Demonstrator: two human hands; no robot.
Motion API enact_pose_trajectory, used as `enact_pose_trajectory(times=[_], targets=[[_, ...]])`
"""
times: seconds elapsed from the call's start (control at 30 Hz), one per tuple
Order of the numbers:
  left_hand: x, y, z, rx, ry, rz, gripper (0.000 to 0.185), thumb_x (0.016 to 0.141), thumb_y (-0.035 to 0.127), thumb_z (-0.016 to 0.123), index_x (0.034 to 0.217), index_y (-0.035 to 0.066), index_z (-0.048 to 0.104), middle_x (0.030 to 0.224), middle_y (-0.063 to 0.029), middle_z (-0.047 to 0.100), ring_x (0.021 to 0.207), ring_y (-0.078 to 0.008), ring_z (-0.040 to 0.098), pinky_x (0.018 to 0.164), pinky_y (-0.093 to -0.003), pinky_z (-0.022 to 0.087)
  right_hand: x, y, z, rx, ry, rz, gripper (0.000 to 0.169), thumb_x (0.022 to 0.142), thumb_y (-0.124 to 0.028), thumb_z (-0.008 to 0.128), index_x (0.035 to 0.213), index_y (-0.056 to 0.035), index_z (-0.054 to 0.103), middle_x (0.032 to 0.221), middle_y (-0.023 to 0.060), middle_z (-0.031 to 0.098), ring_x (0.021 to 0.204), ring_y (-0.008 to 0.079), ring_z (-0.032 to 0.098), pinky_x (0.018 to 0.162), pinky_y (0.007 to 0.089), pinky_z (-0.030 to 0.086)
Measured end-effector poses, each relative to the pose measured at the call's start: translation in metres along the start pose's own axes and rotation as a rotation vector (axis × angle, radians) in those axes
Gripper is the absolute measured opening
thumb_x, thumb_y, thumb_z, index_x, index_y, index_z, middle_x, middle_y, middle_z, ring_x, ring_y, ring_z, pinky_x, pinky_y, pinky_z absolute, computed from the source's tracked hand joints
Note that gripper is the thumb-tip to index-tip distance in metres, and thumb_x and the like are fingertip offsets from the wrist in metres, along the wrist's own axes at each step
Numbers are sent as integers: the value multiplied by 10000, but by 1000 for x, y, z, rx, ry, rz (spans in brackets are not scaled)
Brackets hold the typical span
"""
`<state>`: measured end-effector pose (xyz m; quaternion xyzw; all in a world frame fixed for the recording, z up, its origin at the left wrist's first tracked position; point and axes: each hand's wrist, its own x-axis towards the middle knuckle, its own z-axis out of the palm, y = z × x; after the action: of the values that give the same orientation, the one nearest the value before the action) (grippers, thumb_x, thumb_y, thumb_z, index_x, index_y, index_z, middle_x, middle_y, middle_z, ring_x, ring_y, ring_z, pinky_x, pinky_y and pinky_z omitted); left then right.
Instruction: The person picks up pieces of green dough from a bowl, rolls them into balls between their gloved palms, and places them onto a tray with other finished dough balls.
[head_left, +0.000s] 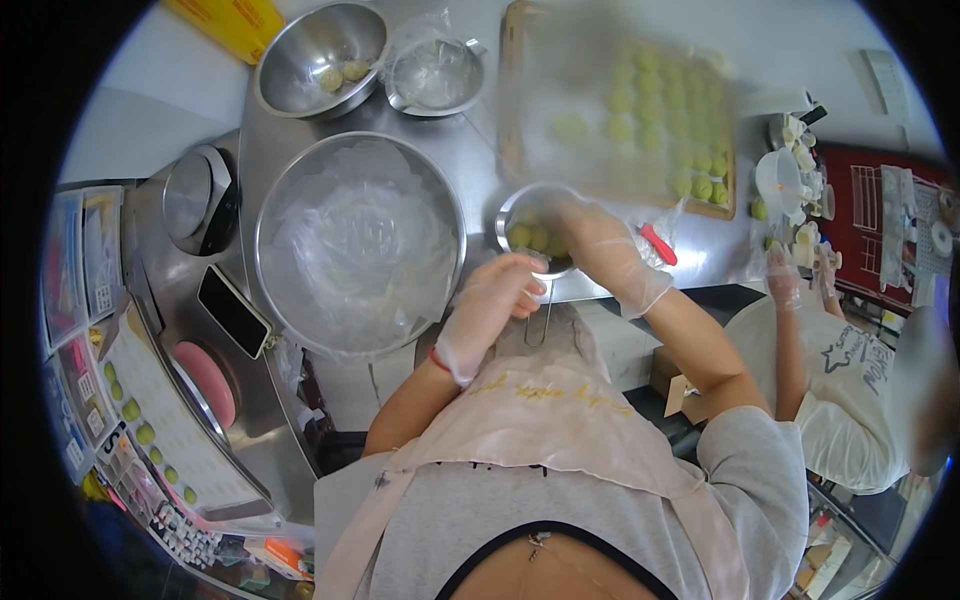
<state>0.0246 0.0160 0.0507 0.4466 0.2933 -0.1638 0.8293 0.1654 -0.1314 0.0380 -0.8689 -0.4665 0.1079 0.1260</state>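
A small metal bowl (505, 213) stands at the counter's near edge with several green balls (534, 234) in it. My left hand (495, 291), in a clear plastic glove, is at its near left side with the fingers curled. Whether something is between those fingers cannot be made out. From the right, my right hand (604, 251), also gloved, reaches over the bowl; its fingertips are blurred and hidden. Below the bowl a thin wire loop (535, 339) hangs in front of my apron. Behind it lies a tray (513, 97) with rows of green balls (702, 187), partly blurred.
A large metal bowl (262, 247) holds clear plastic sheeting. Two more metal bowls (281, 71) stand behind it. A red-handled tool (658, 244) lies right of my right hand. At left are a scale (187, 195) and a phone (234, 311). A co-worker's gloved hands (784, 277) are at right.
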Motion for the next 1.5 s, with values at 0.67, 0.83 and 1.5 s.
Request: enact_pose_trajectory(times=[0.67,0.83,1.5], targets=[[39,-66,1,68,-174,-125,270,934,237,526,931,-17,617,701,-114,626,513,-137,564,467,-271,456,5,-20,8,-231,-338,253,378,766,-163,644,1018,-15,405,833,170,615,703,340,660,592,426,533],[40,-69,2,16,-164,-127,267,933,226,526,918,-26,615,690,-120,625,498,-140,559,449,-270,448,11,-25,5,-259,-371,318,381,751,-151,639,1027,-27,407,882,175,613,754,357,658,623,428,533],[36,-70,8,-19,-92,-111,256,917,214,548,861,-26,617,648,-102,609,495,-141,550,444,-266,442,1,-8,14,-8,-344,358,412,703,-190,680,1024,-43,468,842,196,658,783,381,646,691,447,507]])
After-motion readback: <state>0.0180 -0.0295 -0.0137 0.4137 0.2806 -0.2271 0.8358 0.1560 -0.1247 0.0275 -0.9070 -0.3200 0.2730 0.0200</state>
